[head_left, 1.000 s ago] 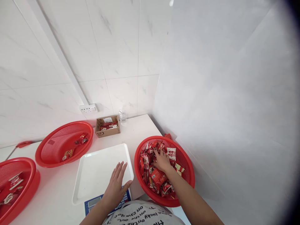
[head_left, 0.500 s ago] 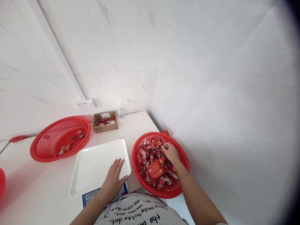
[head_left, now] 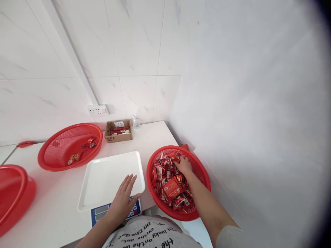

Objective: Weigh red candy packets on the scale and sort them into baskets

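Note:
My left hand (head_left: 124,200) is open and holds nothing. Its fingers lie over the front right part of a white weighing tray (head_left: 89,172), its palm over the blue keypad of the scale (head_left: 99,213). My right hand (head_left: 184,166) is inside a round red plastic basket (head_left: 207,181) heaped with small wrapped snacks (head_left: 167,172). Its fingers are curled at the right end of a red snack packet (head_left: 174,156), with some fingertips hidden. Lower in the heap lies a larger red packet (head_left: 172,187).
At left, a red mesh basket (head_left: 58,132) contains a few packets. Another red basket (head_left: 28,194) is cut off by the left edge. By the wall stand a cardboard box (head_left: 120,138) of snacks and a clear plastic bottle (head_left: 136,122). A white wall rises at right.
My right hand has shifted from a pinch near the basket's middle to a lower grip at the red packet. My left hand stays put. The view has swung slightly left, showing more of the left basket.

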`<state>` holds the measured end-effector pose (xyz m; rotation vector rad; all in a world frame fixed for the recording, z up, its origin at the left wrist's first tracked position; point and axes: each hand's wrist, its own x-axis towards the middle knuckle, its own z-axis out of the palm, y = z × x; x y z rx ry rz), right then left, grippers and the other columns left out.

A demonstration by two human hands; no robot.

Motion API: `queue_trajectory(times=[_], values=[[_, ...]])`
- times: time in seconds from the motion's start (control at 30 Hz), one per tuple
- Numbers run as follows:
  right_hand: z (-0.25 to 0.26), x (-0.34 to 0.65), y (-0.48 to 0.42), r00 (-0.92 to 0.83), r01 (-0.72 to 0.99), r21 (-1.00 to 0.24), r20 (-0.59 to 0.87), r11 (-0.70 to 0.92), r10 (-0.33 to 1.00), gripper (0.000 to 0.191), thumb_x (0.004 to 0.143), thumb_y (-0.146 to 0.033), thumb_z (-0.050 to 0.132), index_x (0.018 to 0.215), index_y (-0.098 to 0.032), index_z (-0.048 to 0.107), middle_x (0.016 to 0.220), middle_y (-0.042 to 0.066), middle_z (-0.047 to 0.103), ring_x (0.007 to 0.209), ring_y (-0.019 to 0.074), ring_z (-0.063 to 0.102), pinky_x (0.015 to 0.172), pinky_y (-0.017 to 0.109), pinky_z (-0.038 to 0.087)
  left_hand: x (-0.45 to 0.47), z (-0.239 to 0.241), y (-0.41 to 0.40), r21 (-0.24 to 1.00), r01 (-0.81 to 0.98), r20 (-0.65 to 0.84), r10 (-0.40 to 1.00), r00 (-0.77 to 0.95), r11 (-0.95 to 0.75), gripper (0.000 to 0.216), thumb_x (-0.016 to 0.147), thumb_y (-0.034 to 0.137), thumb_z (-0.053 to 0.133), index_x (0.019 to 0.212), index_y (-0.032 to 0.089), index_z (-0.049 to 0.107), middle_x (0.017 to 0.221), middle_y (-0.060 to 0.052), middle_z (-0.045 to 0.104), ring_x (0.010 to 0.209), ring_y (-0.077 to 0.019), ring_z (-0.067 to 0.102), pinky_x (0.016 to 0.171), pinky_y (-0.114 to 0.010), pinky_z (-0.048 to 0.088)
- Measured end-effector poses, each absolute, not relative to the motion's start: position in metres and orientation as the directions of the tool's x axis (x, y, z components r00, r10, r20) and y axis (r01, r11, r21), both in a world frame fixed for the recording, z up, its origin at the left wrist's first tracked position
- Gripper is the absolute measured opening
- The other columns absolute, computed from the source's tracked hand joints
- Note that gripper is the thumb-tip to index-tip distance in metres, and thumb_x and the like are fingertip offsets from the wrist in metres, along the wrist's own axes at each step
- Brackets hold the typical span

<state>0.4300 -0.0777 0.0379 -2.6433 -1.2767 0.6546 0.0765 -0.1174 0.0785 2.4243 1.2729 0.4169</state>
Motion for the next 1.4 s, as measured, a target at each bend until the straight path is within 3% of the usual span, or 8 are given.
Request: queue_trajectory(times=[0.2,0.43,0.6,0.7,0.83,0.93,1.1,1.4], values=[[0.028,0.448,-0.097,0.470,0.767,-0.453,-0.086,-0.455,0.879,0.028,0.077,-0.028,0.051,0.101,-0.019,0.060,0.107,0.011,0.056,0.093,0.0228,0.057,0.079,0.032,0.042,0.048,0.071,-0.125,0.483,0.761,0.017,0.873,0.487,-0.433,0.059,0.090,0.039,0.041,0.145,0.031,0.019,0.145,-0.005,0.037,0.135,-0.0249,0.029,0.103,-0.045,0.041],[0.067,0.442,-0.111,0.679,0.589,-0.718,0.192,-0.370,0.708,0.023,0.071,-0.034,0.054,0.088,-0.019,0.059,0.093,0.006,0.061,0.090,0.0221,0.054,0.084,0.037,0.041,0.027,0.073,-0.115,0.560,0.733,-0.001,0.885,0.466,-0.385,0.057,0.089,0.043,0.041,0.142,0.027,0.027,0.145,-0.006,0.037,0.135,-0.0247,0.029,0.105,-0.045,0.037],[0.120,0.392,-0.114,0.769,-0.053,-0.984,-0.147,-0.168,0.622,0.035,0.064,-0.041,0.067,0.092,-0.024,0.056,0.082,-0.001,0.065,0.074,0.0190,0.060,0.073,0.036,0.048,0.022,0.089,-0.107,0.717,0.649,-0.105,0.880,0.464,-0.256,0.056,0.087,0.045,0.044,0.138,0.026,0.034,0.145,-0.006,0.037,0.136,-0.0245,0.028,0.109,-0.045,0.031],[0.137,0.336,-0.108,0.531,-0.465,-0.880,-0.364,-0.095,0.765,0.033,0.061,-0.036,0.073,0.087,-0.027,0.054,0.076,-0.005,0.065,0.067,0.0167,0.062,0.068,0.034,0.051,0.024,0.108,-0.103,0.855,0.513,-0.204,0.863,0.462,-0.072,0.058,0.084,0.047,0.047,0.137,0.026,0.036,0.144,-0.007,0.038,0.134,-0.0242,0.032,0.110,-0.043,0.028],[0.131,0.250,-0.090,0.336,-0.685,-0.721,-0.443,-0.107,0.831,0.032,0.057,-0.030,0.077,0.081,-0.026,0.056,0.070,-0.007,0.064,0.064,0.0135,0.061,0.065,0.028,0.051,0.030,0.134,-0.096,0.899,0.178,-0.431,0.740,0.516,0.400,0.066,0.080,0.053,0.054,0.137,0.027,0.034,0.142,-0.012,0.038,0.126,-0.0259,0.042,0.099,-0.041,0.039],[0.121,0.192,-0.078,0.217,-0.736,-0.663,-0.420,-0.135,0.881,0.031,0.057,-0.030,0.078,0.077,-0.024,0.055,0.068,-0.006,0.064,0.064,0.0137,0.061,0.065,0.028,0.051,0.029,0.141,-0.088,0.739,-0.056,-0.529,0.630,0.568,0.672,0.064,0.079,0.055,0.054,0.134,0.030,0.034,0.140,-0.011,0.039,0.117,-0.0261,0.049,0.089,-0.042,0.046],[0.109,0.137,-0.065,0.195,-0.648,-0.745,-0.364,-0.159,0.911,0.030,0.063,-0.038,0.074,0.080,-0.024,0.054,0.070,-0.006,0.063,0.065,0.0130,0.060,0.065,0.027,0.049,0.014,0.126,-0.071,0.594,-0.255,-0.584,0.627,0.515,0.763,0.045,0.081,0.051,0.055,0.116,0.024,0.046,0.116,-0.009,0.056,0.078,-0.0147,0.061,0.079,-0.037,0.049],[0.090,0.137,-0.053,0.228,-0.484,-0.837,-0.402,-0.255,0.887,0.035,0.066,-0.049,0.068,0.087,-0.025,0.054,0.107,0.003,0.066,0.088,0.0195,0.062,0.064,0.029,0.050,-0.022,0.110,-0.046,0.736,-0.136,-0.600,0.732,0.322,0.663,0.041,0.078,0.049,0.059,0.107,0.022,0.052,0.106,-0.007,0.062,0.088,-0.0161,0.058,0.081,-0.034,0.045]])
